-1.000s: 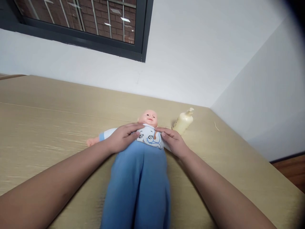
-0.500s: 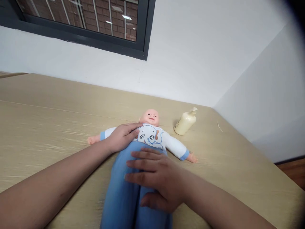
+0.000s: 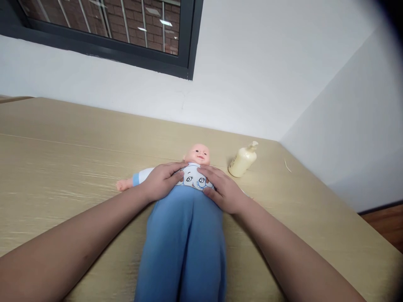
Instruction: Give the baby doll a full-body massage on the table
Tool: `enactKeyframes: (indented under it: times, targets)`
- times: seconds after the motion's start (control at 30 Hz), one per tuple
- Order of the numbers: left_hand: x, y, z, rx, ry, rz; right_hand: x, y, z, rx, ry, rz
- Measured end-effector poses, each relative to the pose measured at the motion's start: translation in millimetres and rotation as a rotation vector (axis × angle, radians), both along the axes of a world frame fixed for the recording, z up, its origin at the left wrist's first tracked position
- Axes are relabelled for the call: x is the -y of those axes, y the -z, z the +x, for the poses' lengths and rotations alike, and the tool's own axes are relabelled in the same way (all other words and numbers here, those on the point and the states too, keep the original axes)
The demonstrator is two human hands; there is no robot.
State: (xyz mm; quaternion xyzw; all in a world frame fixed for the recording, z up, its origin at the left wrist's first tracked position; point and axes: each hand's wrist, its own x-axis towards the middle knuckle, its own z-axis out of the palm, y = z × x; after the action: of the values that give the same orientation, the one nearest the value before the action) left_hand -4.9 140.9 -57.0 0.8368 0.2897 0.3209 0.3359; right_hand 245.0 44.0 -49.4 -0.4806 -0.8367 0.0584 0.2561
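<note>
Doll face-up on worktop: cartoon-face shirt, blue trousers. Left hand, right hand flat, outstretched on shirt's opposite sides. Cream pump bottle nearby, lettering unreadable.

Pump bottle: cream in colour, it is placed upright on the table.
Thin strip: pale, it is left to the right of the bottle.
Window: framed in dark grey; brickwork and bars are seen through it.
Floor: reddish-brown, partly shown.
</note>
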Motion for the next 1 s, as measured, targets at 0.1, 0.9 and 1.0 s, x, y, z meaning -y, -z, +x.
enactKeyframes:
  times: [0.1, 0.9, 1.0]
  targets:
    - [2, 0.9, 1, -0.039, -0.022, 0.066, -2, 5.7, 1, -0.05, 0.097, 0.023]
    - [77, -36.5, 5, -0.037, 0.568, 0.374, 10, -2.8, -12, -0.124, 0.291, -0.05]
    - [55, -31.4, 1, -0.035, 0.488, 0.381, 12, -5.0, -14, -0.103, 0.291, -0.039]
